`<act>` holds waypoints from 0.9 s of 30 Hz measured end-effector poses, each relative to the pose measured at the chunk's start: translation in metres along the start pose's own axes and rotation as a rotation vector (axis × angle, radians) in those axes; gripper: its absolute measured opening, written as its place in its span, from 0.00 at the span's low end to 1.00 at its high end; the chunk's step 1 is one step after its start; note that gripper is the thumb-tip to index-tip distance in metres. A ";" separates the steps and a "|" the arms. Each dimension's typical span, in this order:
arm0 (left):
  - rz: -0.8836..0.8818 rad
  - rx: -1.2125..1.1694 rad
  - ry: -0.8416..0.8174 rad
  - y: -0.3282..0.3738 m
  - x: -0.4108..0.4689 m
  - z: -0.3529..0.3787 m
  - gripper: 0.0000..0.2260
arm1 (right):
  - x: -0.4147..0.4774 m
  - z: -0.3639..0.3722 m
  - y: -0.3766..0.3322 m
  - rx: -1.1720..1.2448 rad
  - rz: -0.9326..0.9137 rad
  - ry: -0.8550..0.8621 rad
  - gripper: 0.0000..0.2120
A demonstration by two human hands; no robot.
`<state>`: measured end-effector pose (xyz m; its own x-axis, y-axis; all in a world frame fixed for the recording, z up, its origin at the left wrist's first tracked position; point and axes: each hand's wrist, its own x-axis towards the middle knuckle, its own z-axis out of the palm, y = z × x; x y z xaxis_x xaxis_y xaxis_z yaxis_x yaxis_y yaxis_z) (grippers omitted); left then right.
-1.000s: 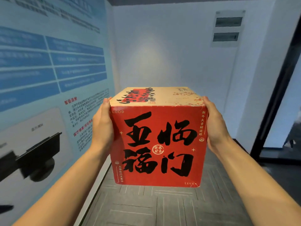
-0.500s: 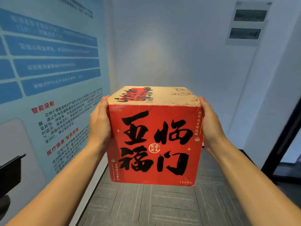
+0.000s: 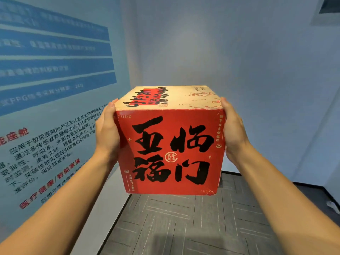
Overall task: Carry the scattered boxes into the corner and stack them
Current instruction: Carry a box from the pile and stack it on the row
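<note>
Head camera, close, facing forward-down toward room corner (image 3: 136, 78).

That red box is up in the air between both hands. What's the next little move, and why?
Probably lower the red box toward the floor by the corner ahead. The left hand and right hand press its sides, it hangs above the grey floor, and no other box shows there.

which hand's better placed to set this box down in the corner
Neither alone, probably: the left hand and right hand press opposite sides of the red box, so both lower it.
</note>
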<state>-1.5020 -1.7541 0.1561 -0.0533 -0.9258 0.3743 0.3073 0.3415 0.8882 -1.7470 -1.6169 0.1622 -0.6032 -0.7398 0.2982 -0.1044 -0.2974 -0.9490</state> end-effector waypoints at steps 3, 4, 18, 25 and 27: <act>-0.003 -0.003 0.029 -0.026 0.057 0.013 0.18 | 0.068 0.016 0.023 0.009 -0.011 -0.025 0.39; -0.006 0.000 0.029 -0.035 0.076 0.018 0.18 | 0.088 0.021 0.029 0.018 -0.019 -0.042 0.37; -0.098 0.014 0.019 -0.227 0.388 0.058 0.26 | 0.391 0.139 0.174 -0.032 0.000 0.021 0.36; -0.112 0.054 -0.049 -0.303 0.525 0.088 0.20 | 0.524 0.173 0.228 -0.064 -0.004 0.068 0.29; -0.113 0.059 -0.070 -0.332 0.559 0.098 0.21 | 0.560 0.179 0.252 -0.054 0.005 0.074 0.22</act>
<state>-1.7273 -2.3690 0.0963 -0.1510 -0.9459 0.2873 0.2391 0.2471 0.9390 -1.9691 -2.2140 0.1082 -0.6602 -0.6942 0.2868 -0.1427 -0.2590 -0.9553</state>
